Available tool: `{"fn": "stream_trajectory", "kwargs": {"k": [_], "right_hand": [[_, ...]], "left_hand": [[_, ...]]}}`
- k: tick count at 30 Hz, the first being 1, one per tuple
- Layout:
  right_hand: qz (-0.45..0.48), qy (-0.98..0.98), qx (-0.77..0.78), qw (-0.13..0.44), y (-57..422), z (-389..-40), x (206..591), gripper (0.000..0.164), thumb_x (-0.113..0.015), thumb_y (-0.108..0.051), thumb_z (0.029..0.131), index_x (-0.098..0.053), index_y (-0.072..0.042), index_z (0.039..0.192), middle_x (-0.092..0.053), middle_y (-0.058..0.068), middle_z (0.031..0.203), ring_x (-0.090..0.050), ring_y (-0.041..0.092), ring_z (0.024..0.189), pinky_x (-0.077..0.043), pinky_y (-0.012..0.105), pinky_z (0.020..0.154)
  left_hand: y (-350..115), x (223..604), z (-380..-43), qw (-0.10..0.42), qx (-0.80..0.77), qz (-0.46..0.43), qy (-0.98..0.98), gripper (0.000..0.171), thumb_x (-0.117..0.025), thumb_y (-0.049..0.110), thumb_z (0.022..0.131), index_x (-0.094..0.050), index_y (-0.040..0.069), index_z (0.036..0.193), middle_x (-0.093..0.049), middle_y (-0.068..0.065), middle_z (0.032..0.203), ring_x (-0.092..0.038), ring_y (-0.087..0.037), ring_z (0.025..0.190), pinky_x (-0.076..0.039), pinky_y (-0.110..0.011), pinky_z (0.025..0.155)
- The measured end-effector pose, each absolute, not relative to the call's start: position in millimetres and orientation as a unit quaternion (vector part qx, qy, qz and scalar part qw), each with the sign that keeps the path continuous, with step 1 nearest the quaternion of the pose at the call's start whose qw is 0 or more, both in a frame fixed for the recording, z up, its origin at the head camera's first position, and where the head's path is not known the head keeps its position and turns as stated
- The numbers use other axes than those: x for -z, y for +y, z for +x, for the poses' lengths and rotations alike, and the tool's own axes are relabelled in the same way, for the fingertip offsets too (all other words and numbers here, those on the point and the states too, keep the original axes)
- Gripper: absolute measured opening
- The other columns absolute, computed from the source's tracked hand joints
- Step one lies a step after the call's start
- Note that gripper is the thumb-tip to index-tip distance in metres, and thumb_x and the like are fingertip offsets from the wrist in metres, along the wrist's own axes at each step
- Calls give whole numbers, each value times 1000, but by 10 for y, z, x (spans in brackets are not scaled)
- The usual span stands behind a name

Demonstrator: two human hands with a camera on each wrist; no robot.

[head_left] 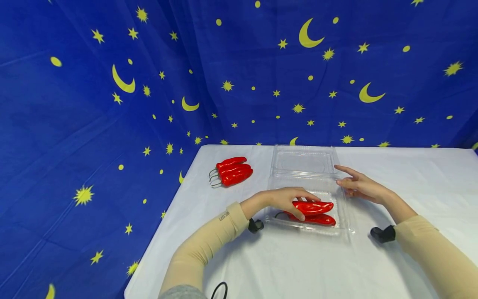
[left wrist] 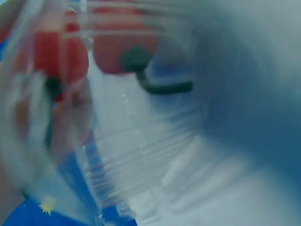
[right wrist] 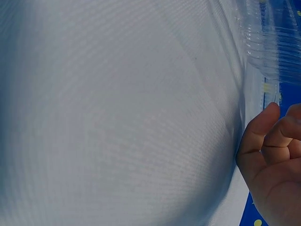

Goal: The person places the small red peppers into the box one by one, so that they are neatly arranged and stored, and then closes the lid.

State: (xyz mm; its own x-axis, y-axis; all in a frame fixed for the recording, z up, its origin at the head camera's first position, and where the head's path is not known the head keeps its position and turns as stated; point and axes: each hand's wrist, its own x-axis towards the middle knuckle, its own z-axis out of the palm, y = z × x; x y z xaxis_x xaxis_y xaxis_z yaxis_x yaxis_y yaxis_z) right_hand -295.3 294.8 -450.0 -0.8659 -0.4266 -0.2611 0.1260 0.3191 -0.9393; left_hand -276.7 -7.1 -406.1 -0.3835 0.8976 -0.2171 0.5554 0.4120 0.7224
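Note:
My left hand (head_left: 285, 199) grips a long red pepper (head_left: 319, 208) inside the lower half of an opened clear plastic clamshell box (head_left: 345, 224). A second red pepper (head_left: 324, 220) lies right in front of it, along the box's near side. In the left wrist view, one green-stemmed pepper (left wrist: 124, 42) shows blurred through the clear wall, and the left hand's fingers are partly hidden behind the plastic. Beside the box's right edge, my right hand (head_left: 364, 187) is held with its index finger extended and its other fingers loosely bent, holding nothing.
Three more red peppers (head_left: 233, 171) lie side by side at the back left of the white-covered table (head_left: 239, 207). The box's lid (head_left: 304, 161) lies folded back toward the blue star-patterned curtain (head_left: 261, 62). A black cable (head_left: 220, 286) loops at the front edge.

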Motion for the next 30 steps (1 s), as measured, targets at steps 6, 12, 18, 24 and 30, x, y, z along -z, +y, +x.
{"fn": "stream_trajectory", "kwargs": {"k": [6, 12, 18, 24, 30], "right_hand": [[-102, 770, 585, 234, 2947, -2951, 4498, 74, -54, -19, 97, -7, -9, 152, -44, 9, 82, -45, 16, 67, -44, 33, 64], [-106, 769, 586, 233, 2945, -2944, 4495, 74, -54, -19, 97, -6, -8, 152, -44, 8, 81, -44, 16, 66, -43, 32, 63], [-104, 767, 588, 233, 2946, -2950, 4510, 74, -55, -19, 97, -7, -9, 152, -45, 8, 82, -45, 16, 67, -44, 32, 64], [-105, 765, 592, 232, 2957, -2959, 4519, 73, -54, -18, 97, -7, -9, 152, -45, 8, 82, -45, 15, 66, -44, 33, 63], [-99, 772, 583, 234, 2945, -2948, 4509, 75, -56, -20, 96, -7, -10, 152, -45, 10, 84, -46, 17, 68, -45, 33, 65]], "left_hand": [[-53, 4136, -2760, 298, -253, 491, 778, 69, -75, 22, 81, -44, 14, 142, -48, 2, 132, -41, -1, 111, -34, -14, 92], [-63, 4139, -2753, 309, -254, 485, 778, 68, -74, 22, 82, -44, 15, 143, -47, 3, 132, -40, -1, 113, -33, -16, 94], [-67, 4140, -2744, 323, -263, 480, 772, 66, -72, 23, 84, -43, 14, 143, -46, 4, 133, -40, 1, 114, -34, -14, 94], [-59, 4136, -2741, 319, -271, 488, 766, 65, -73, 22, 83, -46, 13, 141, -47, 3, 134, -41, 0, 115, -34, -16, 96], [-82, 4077, -2738, 322, -285, 487, 761, 65, -72, 21, 85, -44, 12, 142, -46, -5, 137, -42, -8, 120, -34, -19, 98]]}}
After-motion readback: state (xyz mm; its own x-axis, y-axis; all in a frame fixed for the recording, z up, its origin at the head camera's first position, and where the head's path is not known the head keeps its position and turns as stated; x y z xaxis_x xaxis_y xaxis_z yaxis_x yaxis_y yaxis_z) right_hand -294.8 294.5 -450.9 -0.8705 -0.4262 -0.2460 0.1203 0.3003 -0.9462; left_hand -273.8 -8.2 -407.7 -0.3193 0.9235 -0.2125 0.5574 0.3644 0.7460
